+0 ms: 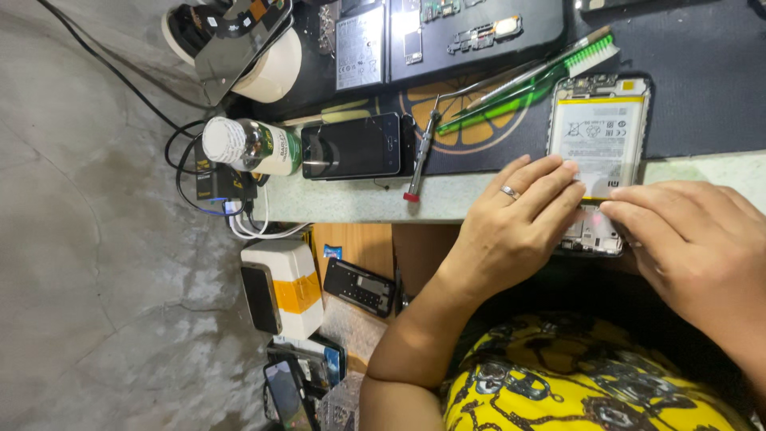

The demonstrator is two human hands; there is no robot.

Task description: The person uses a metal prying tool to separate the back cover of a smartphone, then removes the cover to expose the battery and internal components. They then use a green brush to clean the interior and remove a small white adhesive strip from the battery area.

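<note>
An opened phone (598,136) lies on its face at the table's front edge, its white battery and circuit board exposed. My left hand (511,227), a ring on one finger, holds it with fingers laid across its lower left side. My right hand (694,239) comes in from the right, and its fingertips press on the phone's lower end by the small board. The fingertips of both hands nearly meet there. What lies under the fingers is hidden.
A red-tipped screwdriver (421,156), a black phone (355,146) and a white-capped bottle (251,146) lie left of my hands. A green brush (542,76) and tweezers (487,84) rest on the dark mat (702,72). Cables (183,152) and a taped white box (283,287) sit off the table's left end.
</note>
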